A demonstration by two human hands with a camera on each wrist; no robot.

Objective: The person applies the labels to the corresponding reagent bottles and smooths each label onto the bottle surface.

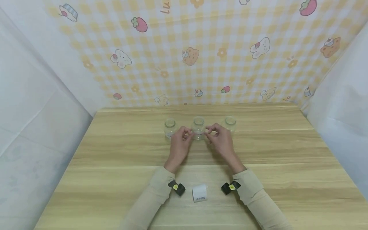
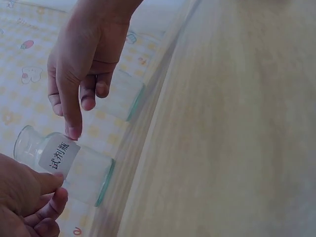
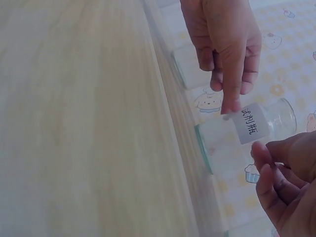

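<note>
A clear glass reagent bottle point(image 1: 198, 121) stands upright between my hands, with a white label point(image 2: 59, 157) bearing black Chinese characters across its front. My left hand point(image 1: 180, 143) pinches the label's left edge between thumb and index finger, at the bottle's side. On the opposite side, my right hand point(image 1: 223, 140) has thumb and index finger together at the label's right edge; the right wrist view shows these fingertips close against the glass. The label lies across the bottle's body below the neck.
To the left stands a second glass bottle point(image 1: 170, 124) with a label on its front. A third bottle point(image 1: 230, 121) is at the right, partly hidden by my right hand. Between my forearms lies a white paper piece point(image 1: 199, 193) with dark writing on the wooden table point(image 1: 115, 153).
</note>
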